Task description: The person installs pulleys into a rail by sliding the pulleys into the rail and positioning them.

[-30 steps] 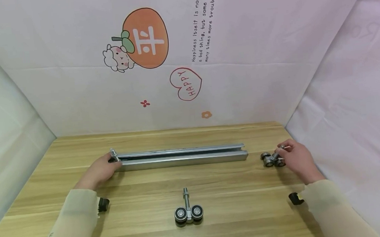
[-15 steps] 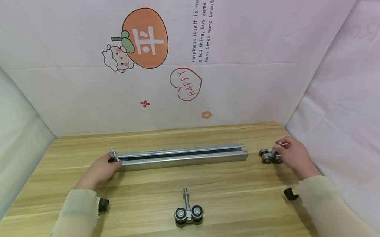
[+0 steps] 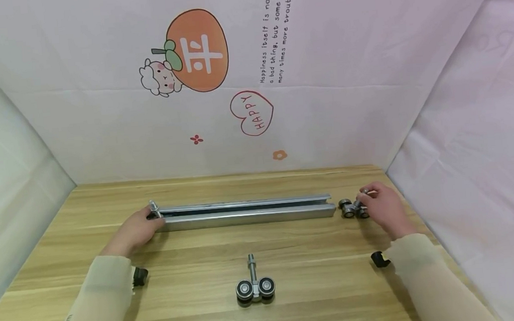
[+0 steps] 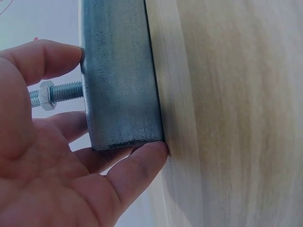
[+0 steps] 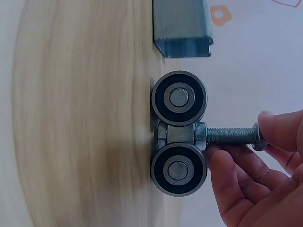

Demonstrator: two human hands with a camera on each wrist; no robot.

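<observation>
A steel C-channel rail (image 3: 248, 217) lies across the table, its slot facing up. At its left end my left hand (image 3: 135, 231) grips the rail, thumb and fingers set against its side and end. A threaded bolt with a nut (image 4: 47, 94) rises from the slot there, between the fingers; whatever carries it is hidden inside the rail. My right hand (image 3: 384, 210) pinches the bolt tip of a four-wheeled roller trolley (image 5: 179, 133). The trolley stands bolt-up, wheels at the table, in line with the rail's open right end (image 5: 184, 47) and a small gap away from it.
Another roller trolley (image 3: 255, 287) lies on the wooden table (image 3: 191, 306) in front of the rail, bolt pointing away. A printed white cloth (image 3: 326, 125) hangs behind the table, with more white cloth at both sides.
My right hand has slid the roller trolley leftward, closing most of the gap to the rail's right end. The left hand, the rail and the other trolley have stayed put.
</observation>
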